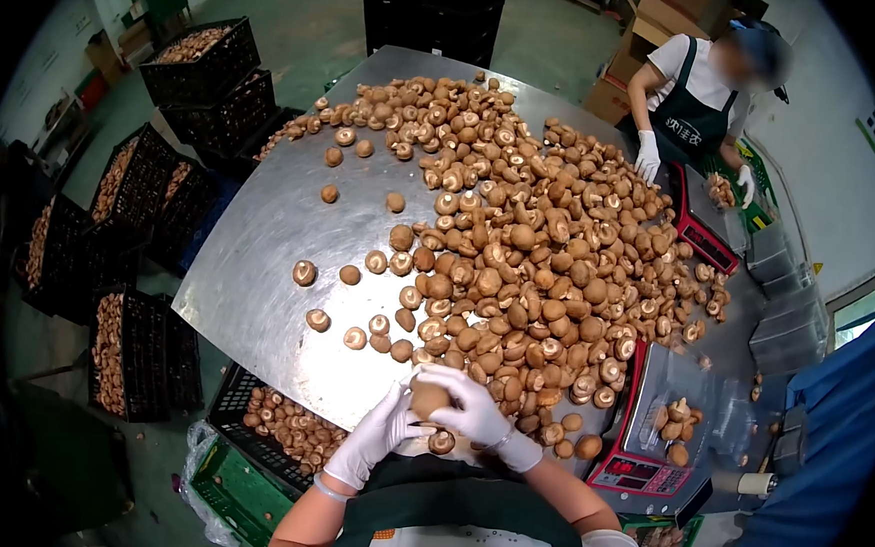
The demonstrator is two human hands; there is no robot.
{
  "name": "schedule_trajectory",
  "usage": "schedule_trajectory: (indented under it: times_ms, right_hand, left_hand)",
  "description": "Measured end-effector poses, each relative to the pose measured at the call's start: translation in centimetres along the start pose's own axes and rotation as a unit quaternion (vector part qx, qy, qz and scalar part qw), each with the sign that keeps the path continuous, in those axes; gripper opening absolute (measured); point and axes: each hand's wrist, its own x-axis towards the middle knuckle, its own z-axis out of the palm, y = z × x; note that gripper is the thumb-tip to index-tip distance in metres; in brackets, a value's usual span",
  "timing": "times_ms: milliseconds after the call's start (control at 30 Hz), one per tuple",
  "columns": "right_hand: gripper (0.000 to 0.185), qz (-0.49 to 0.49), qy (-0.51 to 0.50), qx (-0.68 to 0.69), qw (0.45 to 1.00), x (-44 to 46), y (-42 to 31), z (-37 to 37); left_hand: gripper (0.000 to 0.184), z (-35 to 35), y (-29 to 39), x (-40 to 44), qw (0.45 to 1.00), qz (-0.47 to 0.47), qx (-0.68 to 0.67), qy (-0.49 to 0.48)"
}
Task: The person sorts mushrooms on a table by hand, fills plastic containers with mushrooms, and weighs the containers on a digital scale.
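Left hand [377,438] and right hand [471,406] pinched one mushroom [430,400] between them, probably for steadiness, near edge of bench [257,273]; pile [549,255] beyond.

mushrooms [520,238] lie heaped on the table [247,272], crates [194,76] to its left, scales [644,427] right.

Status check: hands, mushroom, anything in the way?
White-gloved left hand and white-gloved right hand both on one round brown mushroom. Heaped brown mushrooms close ahead on silver metal table.
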Motion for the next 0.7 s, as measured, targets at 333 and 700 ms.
schedule_trajectory:
  times_ms: [333,700]
  right_hand:
    - [0.033,0.001,0.177,-0.256,0.950,0.8,0.4,-3.4]
    - [0.038,0.051,0.108,-0.291,0.949,2.2,6.0,-4.7]
  left_hand:
    - [0.059,-2.1,-0.9,0.6,0.983,-0.007,-0.186,0.005]
    - [0.051,-2.5,0.2,1.7,0.984,0.019,-0.174,0.045]
